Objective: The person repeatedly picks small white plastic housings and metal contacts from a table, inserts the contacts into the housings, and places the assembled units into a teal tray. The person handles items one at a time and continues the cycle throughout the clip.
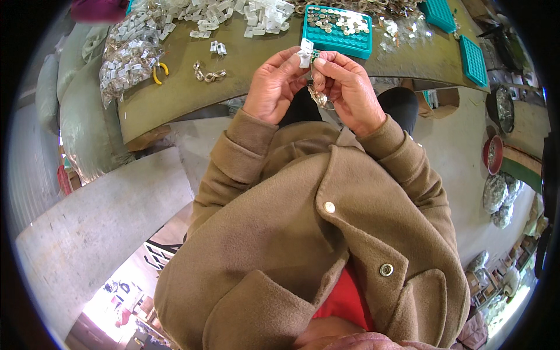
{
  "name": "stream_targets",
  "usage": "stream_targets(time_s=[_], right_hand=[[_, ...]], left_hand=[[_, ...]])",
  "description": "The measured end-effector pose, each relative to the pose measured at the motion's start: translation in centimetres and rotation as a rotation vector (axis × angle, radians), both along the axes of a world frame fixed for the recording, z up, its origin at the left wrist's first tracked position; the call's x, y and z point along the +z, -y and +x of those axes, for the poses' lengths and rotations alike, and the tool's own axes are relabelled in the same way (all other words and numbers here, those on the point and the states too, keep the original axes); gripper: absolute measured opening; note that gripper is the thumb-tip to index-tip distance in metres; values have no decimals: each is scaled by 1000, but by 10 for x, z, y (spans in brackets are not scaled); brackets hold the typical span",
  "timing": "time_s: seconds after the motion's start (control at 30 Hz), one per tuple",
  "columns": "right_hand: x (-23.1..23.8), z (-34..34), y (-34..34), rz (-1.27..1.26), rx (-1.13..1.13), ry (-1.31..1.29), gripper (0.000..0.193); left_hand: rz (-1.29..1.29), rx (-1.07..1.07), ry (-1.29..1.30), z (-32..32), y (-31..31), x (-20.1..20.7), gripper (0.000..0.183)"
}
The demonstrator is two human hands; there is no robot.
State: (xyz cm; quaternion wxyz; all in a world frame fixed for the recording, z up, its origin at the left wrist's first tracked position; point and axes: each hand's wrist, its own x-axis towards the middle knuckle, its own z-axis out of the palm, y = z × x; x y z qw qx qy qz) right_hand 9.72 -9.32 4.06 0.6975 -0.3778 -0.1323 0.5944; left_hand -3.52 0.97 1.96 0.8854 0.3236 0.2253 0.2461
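Near the table's front edge, my two hands meet in front of me. My left hand [273, 84] pinches a white plastic housing [305, 53] between thumb and fingers. My right hand [352, 90] is closed at the housing's right side on a small green circuit board [316, 54]. A bundle of thin coiled wire [318, 97] hangs below my fingers and looks joined to the board. Whether the board sits inside the housing or only against it, I cannot tell. Just beyond my hands lies a teal tray [363, 51] with round silvery discs in its pockets.
White housings [262, 20] are heaped at the far side. A clear bag of white pieces [129, 69], yellow-handled pliers [158, 74], wire coils [209, 73] and two loose housings [218, 48] lie left. Another teal tray [473, 61] stands at the right edge. A grey bench [105, 221] is at lower left.
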Motion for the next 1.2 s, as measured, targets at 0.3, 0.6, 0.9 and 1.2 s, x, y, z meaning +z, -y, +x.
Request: stream_targets(time_s=[0.3, 0.6, 0.9, 1.2], right_hand=[[-5, -6, 5, 38, -65, 54, 6], [-11, -9, 3, 35, -114, 243, 5], [-10, -4, -2, -6, -114, 387, 5], [-9, -1, 2, -88, -22, 477, 13]], left_hand=[[104, 37, 56, 6, 16, 0, 29], [274, 162, -75, 4, 20, 2, 31], [767, 284, -257, 9, 32, -1, 31], [377, 99, -386, 3, 19, 9, 28]])
